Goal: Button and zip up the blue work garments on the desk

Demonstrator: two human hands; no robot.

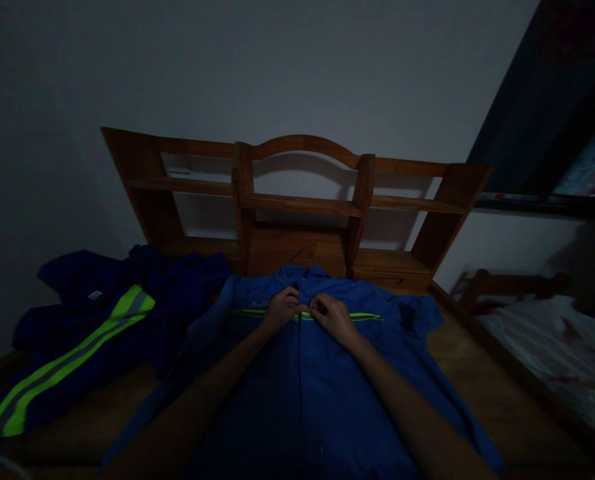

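A blue work jacket [297, 387] with a thin yellow-green stripe across the chest lies spread flat, its collar toward the shelf. My left hand [282, 310] is closed on the front placket at stripe height, left of the centre line. Just right of it, my right hand [333, 317] pinches the other side of the placket, with the fingertips of both hands close together. Whatever fastener is between the fingers is too small and dark to make out. Both forearms reach across the jacket's lower front.
A darker blue garment [172, 300] with a wide yellow-green and grey band lies crumpled at the left. Behind stands a wooden shelf unit [302, 205] against the wall. The wooden tabletop [470, 360] shows at right, beyond it a white plastic-looking heap [557, 340].
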